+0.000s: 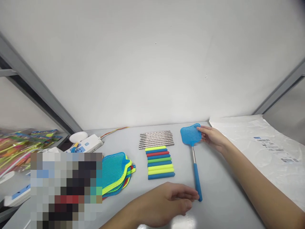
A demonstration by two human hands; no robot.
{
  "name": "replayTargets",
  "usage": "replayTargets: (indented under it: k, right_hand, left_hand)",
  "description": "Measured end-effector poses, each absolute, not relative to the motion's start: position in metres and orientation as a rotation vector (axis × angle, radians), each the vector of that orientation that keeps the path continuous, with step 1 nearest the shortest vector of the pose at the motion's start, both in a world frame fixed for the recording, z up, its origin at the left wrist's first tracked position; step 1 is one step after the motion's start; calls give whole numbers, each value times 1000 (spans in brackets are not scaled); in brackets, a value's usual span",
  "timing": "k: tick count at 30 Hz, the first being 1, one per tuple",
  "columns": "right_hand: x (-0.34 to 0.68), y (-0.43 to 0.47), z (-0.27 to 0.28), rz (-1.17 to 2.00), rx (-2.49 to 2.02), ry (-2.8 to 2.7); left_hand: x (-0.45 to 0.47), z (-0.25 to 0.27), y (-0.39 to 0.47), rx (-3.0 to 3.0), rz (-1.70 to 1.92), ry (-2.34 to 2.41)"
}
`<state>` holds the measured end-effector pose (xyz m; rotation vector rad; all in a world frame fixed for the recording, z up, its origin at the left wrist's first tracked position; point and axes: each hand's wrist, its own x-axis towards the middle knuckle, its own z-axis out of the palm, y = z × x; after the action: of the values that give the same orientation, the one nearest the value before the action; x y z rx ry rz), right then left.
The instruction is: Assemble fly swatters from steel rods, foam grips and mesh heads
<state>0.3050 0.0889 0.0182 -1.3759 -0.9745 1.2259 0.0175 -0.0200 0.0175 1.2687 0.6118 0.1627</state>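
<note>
A blue fly swatter (196, 178) lies on the grey table, its head away from me, with a short metal shaft and a blue grip. My right hand (212, 137) pinches the right edge of the swatter's head between thumb and fingers. Beside the lower end of the grip is my left hand (166, 203), fingers stretched out and thumb apart; its fingertips reach the grip, and I cannot tell whether they touch it. Left of the swatter are several coloured grip tubes (160, 163) in a row. Behind those lie several metal rods (156, 139) side by side.
Loose swatter heads (114, 171) form a stack on the left, partly covered by a pixelated patch. Farther left are a power strip (88, 144), a white oval object (78, 137) and bagged colourful items (26, 146). White plastic packaging (250, 140) covers the right side.
</note>
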Motion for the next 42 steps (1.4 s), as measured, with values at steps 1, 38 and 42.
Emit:
replayTargets:
  k: [1, 38, 42]
  right_hand:
    - [304, 89, 17, 1207, -1387, -1012]
    - [268, 54, 34, 390, -2178, -1960]
    - [275, 55, 39, 468, -2152, -1973]
  left_hand:
    - [19, 18, -21, 1291, 168, 619]
    - [28, 1, -22, 2312, 645, 564]
    - [28, -1, -21, 2340, 652, 556]
